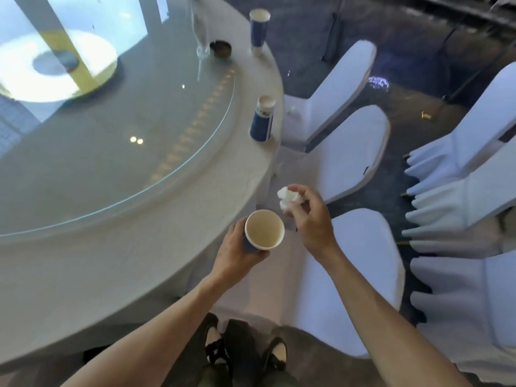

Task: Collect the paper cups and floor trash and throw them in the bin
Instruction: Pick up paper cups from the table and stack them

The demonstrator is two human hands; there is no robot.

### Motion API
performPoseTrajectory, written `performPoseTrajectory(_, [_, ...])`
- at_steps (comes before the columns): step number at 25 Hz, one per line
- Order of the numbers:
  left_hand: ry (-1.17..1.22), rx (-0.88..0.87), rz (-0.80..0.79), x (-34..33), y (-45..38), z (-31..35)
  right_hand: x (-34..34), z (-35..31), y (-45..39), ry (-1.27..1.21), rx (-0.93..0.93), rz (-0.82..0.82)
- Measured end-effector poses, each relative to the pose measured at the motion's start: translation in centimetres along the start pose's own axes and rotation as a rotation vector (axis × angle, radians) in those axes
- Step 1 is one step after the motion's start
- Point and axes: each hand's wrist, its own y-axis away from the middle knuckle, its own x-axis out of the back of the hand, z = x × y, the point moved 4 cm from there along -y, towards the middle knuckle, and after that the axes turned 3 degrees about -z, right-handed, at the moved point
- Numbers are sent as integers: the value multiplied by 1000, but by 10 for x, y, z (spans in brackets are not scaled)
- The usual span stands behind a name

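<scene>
My left hand (237, 252) grips a blue paper cup (264, 229) upright, its white inside empty, just off the edge of the round table (111, 275). My right hand (310, 216) pinches a crumpled white tissue (289, 200) just above and to the right of the cup's mouth. Two more blue paper cups stand near the table's right rim: one in the middle (262, 118), one farther back (258, 29). Small scraps lie on the dark floor: a yellowish piece (426, 115) and a shiny wrapper (379, 82).
A glass turntable (125, 152) covers the table's centre, with a dark ashtray (220, 50) and a clear glass (201, 32) near the far cup. White-covered chairs (349, 152) crowd the table's right side, and more stand stacked at the far right (460, 191). No bin is in view.
</scene>
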Motion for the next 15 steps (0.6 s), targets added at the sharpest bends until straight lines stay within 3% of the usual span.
performPoseTrajectory(5, [47,-40,49,-33,13,52,48,-22,40,200,160,-123])
performPoseTrajectory(15, [50,-84,305,-170,81,137,174,33,84,564,391,-366])
